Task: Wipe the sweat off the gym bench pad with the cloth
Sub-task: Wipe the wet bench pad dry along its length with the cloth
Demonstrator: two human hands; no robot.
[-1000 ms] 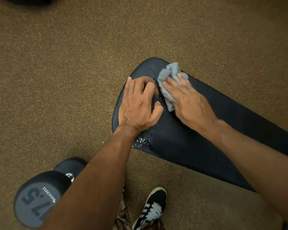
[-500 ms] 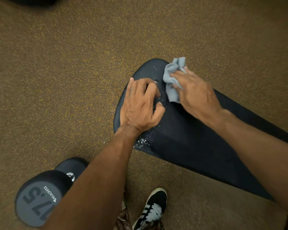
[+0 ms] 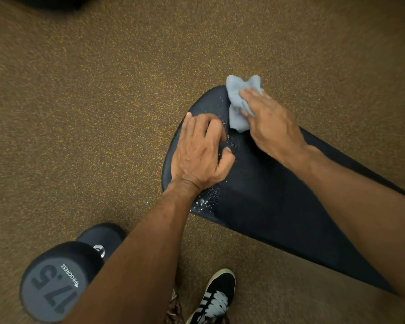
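Head camera looks steeply down, close over the bench pad [image 3: 278, 206].

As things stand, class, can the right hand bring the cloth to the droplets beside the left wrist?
Probably yes: the right hand holds the cloth, and bare pad beside the left hand leads to the droplets.

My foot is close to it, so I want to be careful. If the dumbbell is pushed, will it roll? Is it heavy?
The dumbbell looks heavy for its size: its ends are thick and solid-looking. Those ends appear round, so a push would probably roll it on the flat floor, perhaps toward the shoe. It should stay rigid when lifted.
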